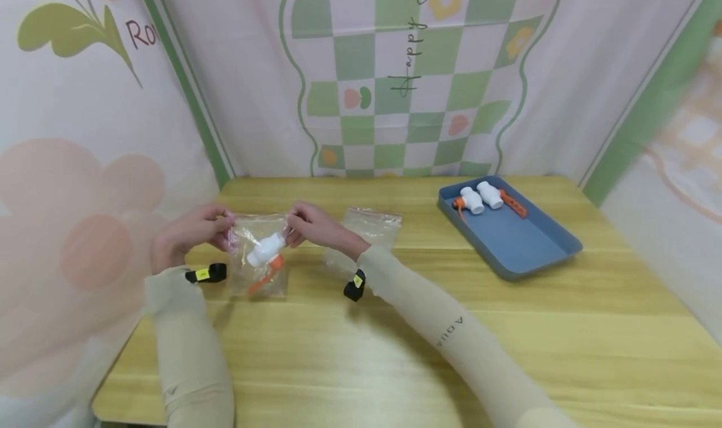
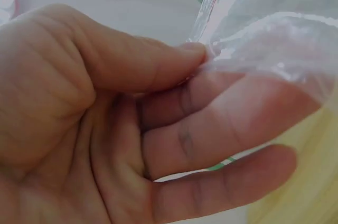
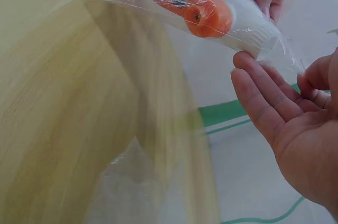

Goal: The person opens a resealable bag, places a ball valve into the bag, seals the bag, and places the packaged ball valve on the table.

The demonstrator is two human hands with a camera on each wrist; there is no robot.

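Note:
A clear zip bag (image 1: 239, 271) hangs between my two hands above the table's left part. Inside it lies a white ball valve (image 1: 265, 250) with an orange handle (image 3: 210, 18), tilted within the plastic. My left hand (image 1: 210, 227) pinches the bag's upper left corner between thumb and fingers; in the left wrist view the film (image 2: 264, 23) drapes over the fingertips. At the upper right corner my right hand (image 1: 313, 224) pinches the plastic between thumb and index finger. Its other fingers (image 3: 264, 86) extend beside the valve's white end.
Another clear zip bag (image 1: 369, 227) lies flat on the wooden table (image 1: 316, 359), partly behind my right wrist. A blue tray (image 1: 519, 243) at the back right holds two white valves (image 1: 489, 195) with orange handles. Patterned curtains (image 1: 395, 127) border the table.

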